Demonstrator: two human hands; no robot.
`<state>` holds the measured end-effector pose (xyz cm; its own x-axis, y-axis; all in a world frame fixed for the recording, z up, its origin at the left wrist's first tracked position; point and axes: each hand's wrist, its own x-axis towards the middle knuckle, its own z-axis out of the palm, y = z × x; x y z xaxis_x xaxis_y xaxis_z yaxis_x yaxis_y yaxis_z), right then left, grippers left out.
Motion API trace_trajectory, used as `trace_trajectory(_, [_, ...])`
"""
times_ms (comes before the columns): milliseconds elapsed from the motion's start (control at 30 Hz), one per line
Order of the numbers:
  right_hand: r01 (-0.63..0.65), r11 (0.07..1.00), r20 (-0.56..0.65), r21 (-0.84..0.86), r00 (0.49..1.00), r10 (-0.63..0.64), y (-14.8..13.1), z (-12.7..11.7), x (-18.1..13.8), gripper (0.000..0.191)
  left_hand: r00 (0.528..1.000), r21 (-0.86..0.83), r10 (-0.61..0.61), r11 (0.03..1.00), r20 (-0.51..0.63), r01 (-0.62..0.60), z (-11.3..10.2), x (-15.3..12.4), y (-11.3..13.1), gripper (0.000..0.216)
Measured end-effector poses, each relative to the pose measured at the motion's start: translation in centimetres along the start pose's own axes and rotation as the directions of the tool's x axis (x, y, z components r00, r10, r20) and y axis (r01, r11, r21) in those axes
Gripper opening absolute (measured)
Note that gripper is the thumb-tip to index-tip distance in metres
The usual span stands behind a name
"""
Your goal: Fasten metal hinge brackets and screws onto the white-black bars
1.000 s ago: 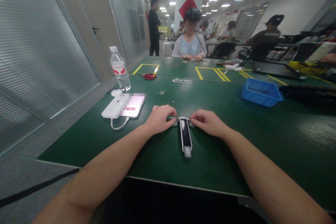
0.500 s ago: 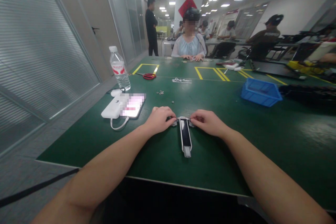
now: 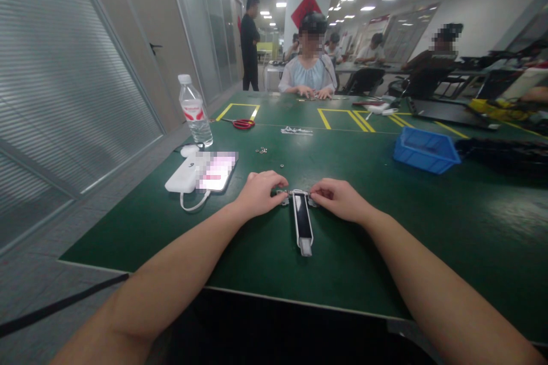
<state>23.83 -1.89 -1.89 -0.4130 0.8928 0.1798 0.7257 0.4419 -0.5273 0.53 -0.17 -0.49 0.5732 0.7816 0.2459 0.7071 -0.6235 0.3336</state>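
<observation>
A narrow black and white device (image 3: 302, 223) lies lengthwise on the green table (image 3: 449, 228), with small metal parts at its far end. My left hand (image 3: 259, 193) is curled, its fingertips pinching the metal parts on the left side of that end. My right hand (image 3: 338, 198) is curled too, pinching the metal parts on the right side. What exactly the fingers grip is too small to name.
A white power bank (image 3: 184, 178) with a cable and a phone (image 3: 216, 171) lie to the left, a water bottle (image 3: 194, 111) behind them. Red scissors (image 3: 244, 124), loose metal bits (image 3: 261, 150) and a blue bin (image 3: 426, 151) sit farther back. A person sits across the table.
My hands stay at the far end of the device; the left hand's fingers have shifted only slightly. The person standing at the back has moved a little.
</observation>
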Motion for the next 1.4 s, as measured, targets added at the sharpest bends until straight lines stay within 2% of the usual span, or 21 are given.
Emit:
trace_trajectory(400, [-0.005,1.000,-0.004,-0.001,1.000,0.005,0.09,0.06,-0.01,0.015,0.999,0.000,0.038,0.999,0.023,-0.038,-0.14,0.04,0.18,0.015])
trace_trajectory(667, [-0.007,1.000,0.001,0.006,1.000,0.007,-0.06,-0.09,-0.04,0.017,0.999,0.008,0.011,1.000,0.031,-0.011,-0.15,-0.01,0.22,0.014])
trace_trajectory(1400, [-0.007,1.000,0.007,0.004,1.000,0.006,0.05,0.03,-0.01,0.017,0.999,-0.014,0.054,0.998,-0.008,-0.054,0.03,0.04,0.08,0.012])
